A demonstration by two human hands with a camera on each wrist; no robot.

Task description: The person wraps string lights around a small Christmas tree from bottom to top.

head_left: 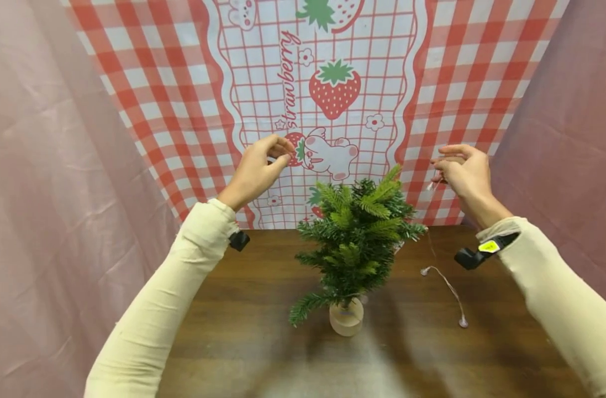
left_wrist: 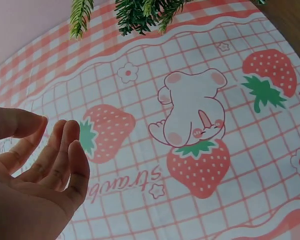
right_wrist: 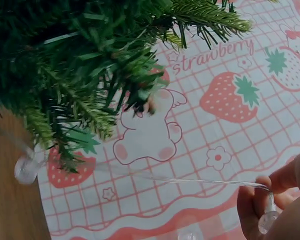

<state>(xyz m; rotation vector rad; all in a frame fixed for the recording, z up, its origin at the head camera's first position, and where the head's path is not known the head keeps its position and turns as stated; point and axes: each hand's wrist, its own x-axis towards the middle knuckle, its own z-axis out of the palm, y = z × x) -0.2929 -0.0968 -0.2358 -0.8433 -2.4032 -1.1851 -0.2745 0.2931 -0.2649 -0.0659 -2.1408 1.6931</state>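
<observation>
two hands: one left hand (head_left: pixel 257 168), one right hand (head_left: pixel 467 176). two pale sleeves (head_left: pixel 183 276). two black wrist straps (head_left: pixel 474 257), one yellow label (head_left: pixel 490 246). one small tree (head_left: pixel 349 232) with one round base (head_left: pixel 346 320). at least three bulbs (head_left: pixel 463 322) on thin wire (head_left: pixel 452 288); the tree may hide others. one table (head_left: pixel 233 354), one checked cloth (head_left: pixel 158 83), two pink curtains (head_left: pixel 49 193).

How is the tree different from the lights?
The tree is green and bushy, but the lights are little see-through bulbs on a thin wire.
The tree is much bigger than any one of the lights.
The tree stands upright on its round base with no hand holding it, while the lights trail loosely, their string pinched by the right hand.
</observation>
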